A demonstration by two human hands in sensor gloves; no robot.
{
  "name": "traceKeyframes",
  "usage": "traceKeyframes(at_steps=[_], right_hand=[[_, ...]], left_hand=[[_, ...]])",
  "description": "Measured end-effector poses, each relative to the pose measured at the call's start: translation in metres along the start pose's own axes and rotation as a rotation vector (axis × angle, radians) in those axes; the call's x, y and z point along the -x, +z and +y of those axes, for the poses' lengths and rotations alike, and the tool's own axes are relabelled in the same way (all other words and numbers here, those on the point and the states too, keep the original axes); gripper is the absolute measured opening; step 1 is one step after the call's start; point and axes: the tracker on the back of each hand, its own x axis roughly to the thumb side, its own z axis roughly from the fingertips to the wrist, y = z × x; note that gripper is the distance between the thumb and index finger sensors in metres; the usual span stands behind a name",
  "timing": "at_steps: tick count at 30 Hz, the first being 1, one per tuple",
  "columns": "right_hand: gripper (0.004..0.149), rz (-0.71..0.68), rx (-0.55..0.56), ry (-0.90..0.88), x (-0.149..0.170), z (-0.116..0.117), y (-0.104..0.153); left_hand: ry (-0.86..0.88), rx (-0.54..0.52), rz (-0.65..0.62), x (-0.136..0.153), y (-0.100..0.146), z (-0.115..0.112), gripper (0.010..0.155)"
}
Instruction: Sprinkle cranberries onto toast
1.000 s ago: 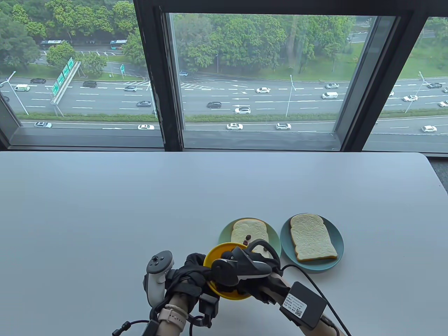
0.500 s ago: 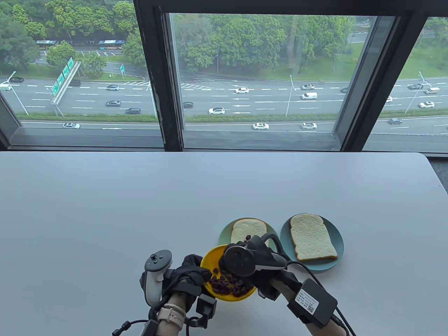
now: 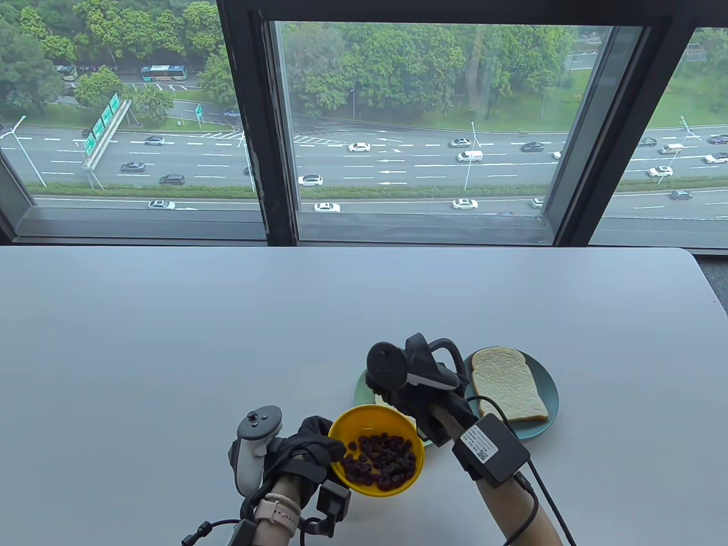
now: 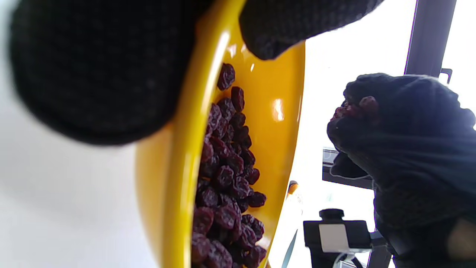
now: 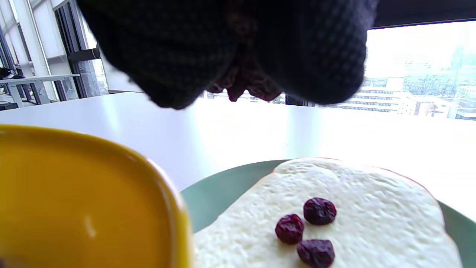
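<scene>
My left hand [image 3: 325,441] grips the rim of a yellow bowl [image 3: 364,424] of dried cranberries [image 3: 384,455], held just above the table. In the left wrist view my fingers [image 4: 297,26] clamp the bowl [image 4: 178,156]. My right hand [image 3: 395,395] hovers over the left teal plate [image 3: 360,388] and hides most of its toast. In the right wrist view my right hand [image 5: 241,87] pinches a few cranberries above the toast [image 5: 372,208], which bears three cranberries [image 5: 303,227]. A second toast slice [image 3: 506,384] lies bare on the right blue plate [image 3: 546,392].
The white table [image 3: 170,352] stretches far and left of the plates. A black sensor box [image 3: 492,455] and its cable ride on my right forearm. A window wall stands behind the table's far edge.
My right hand has come up out of the bowl with a pinch of cranberries and moved away over the left toast. The bowl's cranberries now show in full.
</scene>
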Motion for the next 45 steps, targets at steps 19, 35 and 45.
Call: traceKeyframes(at_steps=[19,35,45], right_hand=[[0.042,0.165,-0.039,0.151,0.029,0.047,-0.034],[0.047,0.252,-0.034,-0.022,0.068,0.040,-0.003],[0.050,0.146,0.009,-0.161,0.063,0.018,0.030]], left_hand=[[-0.019,0.027,0.016,0.000,-0.001,0.001,0.056],[-0.044,0.016,0.023,0.001,-0.002,0.001,0.056],[-0.046,-0.004,0.016,0.000,-0.002,0.000,0.056]])
